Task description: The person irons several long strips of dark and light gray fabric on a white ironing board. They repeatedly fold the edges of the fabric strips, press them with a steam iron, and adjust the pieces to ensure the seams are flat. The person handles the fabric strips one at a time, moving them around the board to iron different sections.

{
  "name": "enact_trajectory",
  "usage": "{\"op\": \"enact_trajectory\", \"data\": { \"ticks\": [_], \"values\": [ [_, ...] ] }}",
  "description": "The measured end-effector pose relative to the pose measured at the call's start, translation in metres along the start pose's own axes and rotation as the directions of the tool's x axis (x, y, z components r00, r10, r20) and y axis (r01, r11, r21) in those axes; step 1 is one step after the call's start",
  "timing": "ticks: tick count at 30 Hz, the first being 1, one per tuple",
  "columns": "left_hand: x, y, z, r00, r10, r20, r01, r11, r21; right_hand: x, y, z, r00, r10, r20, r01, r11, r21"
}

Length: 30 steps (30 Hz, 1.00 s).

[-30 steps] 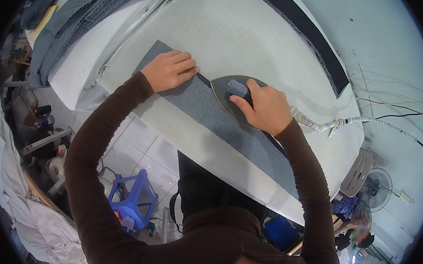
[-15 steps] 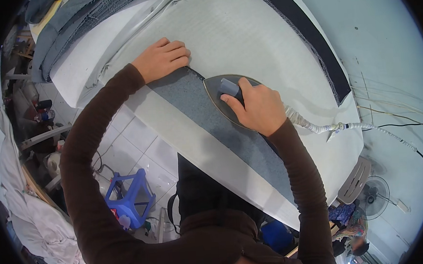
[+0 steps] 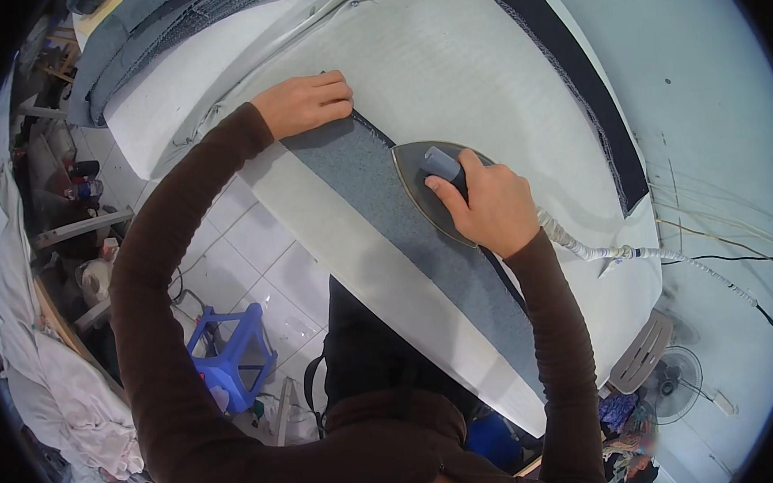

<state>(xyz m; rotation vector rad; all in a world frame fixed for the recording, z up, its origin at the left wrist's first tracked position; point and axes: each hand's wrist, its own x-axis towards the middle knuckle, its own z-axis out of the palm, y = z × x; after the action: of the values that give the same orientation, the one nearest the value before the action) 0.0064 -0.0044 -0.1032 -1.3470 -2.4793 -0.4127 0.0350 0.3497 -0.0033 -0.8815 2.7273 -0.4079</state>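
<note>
A grey-blue denim strip (image 3: 394, 219) lies slantwise along the near edge of a pale padded ironing board (image 3: 430, 88), a narrow dark fold running along its far edge. My right hand (image 3: 497, 201) is wrapped round the handle of an iron (image 3: 416, 176), whose soleplate rests on that folded edge. The iron's tip points toward my left hand (image 3: 309, 103). With fingers curled down, my left hand grips the far left end of the denim strip; its fingertips are hidden. Between hand and tip, a short stretch of frayed fold shows.
A dark fabric strip (image 3: 572, 88) with frayed edge lies on the board's far right. The iron's wrapped cord (image 3: 586, 247) runs off right. Stacked denim (image 3: 140, 48) sits at the upper left. A blue stool (image 3: 230, 357) and a fan (image 3: 674, 385) stand below board height.
The iron has slid slightly away from my left hand along the fold, so more of the dark edge shows between them. My left hand keeps its grip. The whole view has shifted a little.
</note>
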Motion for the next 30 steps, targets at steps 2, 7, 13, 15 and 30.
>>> {"op": "enact_trajectory", "data": {
  "ticks": [2,7,13,15,30],
  "values": [
    [0.001,0.003,0.001,1.0,-0.009,0.019,0.008,0.998,0.055,0.002,-0.002,0.001,1.0,-0.007,-0.008,0.007,1.0,-0.006],
    [0.001,0.01,0.001,0.999,-0.04,0.028,0.037,0.995,0.097,0.009,-0.006,-0.003,0.997,0.037,0.067,-0.039,0.999,0.015],
    [0.0,0.01,-0.001,0.998,-0.034,0.044,0.03,0.994,0.101,0.008,-0.001,-0.001,0.999,0.031,0.039,-0.032,0.999,0.019],
    [-0.001,0.01,-0.002,0.997,-0.053,0.054,0.048,0.995,0.09,0.012,-0.004,-0.002,0.999,0.017,0.037,-0.017,1.0,0.011],
    [0.0,0.031,0.001,0.966,-0.259,0.019,0.249,0.945,0.21,0.037,-0.015,0.002,0.999,0.008,0.037,-0.008,1.0,0.012]
  ]
}}
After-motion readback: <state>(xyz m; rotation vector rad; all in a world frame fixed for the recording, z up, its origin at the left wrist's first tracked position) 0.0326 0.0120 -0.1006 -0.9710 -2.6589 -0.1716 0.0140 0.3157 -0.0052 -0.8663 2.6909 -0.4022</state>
